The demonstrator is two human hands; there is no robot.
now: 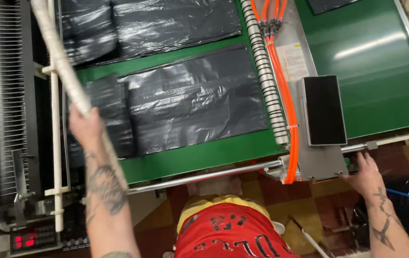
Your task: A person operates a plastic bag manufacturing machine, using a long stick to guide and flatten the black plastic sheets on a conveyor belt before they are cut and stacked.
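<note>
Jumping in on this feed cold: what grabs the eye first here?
The green conveyor belt fills the middle, carrying flat stacks of black plastic bags. The left hand grips a long white wrapped rod slanting up over the belt's left edge. At right, bright orange hoses run down beside a dark screen, and the right hand rests on the metal bracket below it.

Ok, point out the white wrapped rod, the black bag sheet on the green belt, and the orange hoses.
white wrapped rod (pixel 66 71), head view, mid-shaft above the left hand.
black bag sheet (pixel 195 102), head view, crinkled centre.
orange hoses (pixel 288 102), head view, middle of the bundle.
</note>
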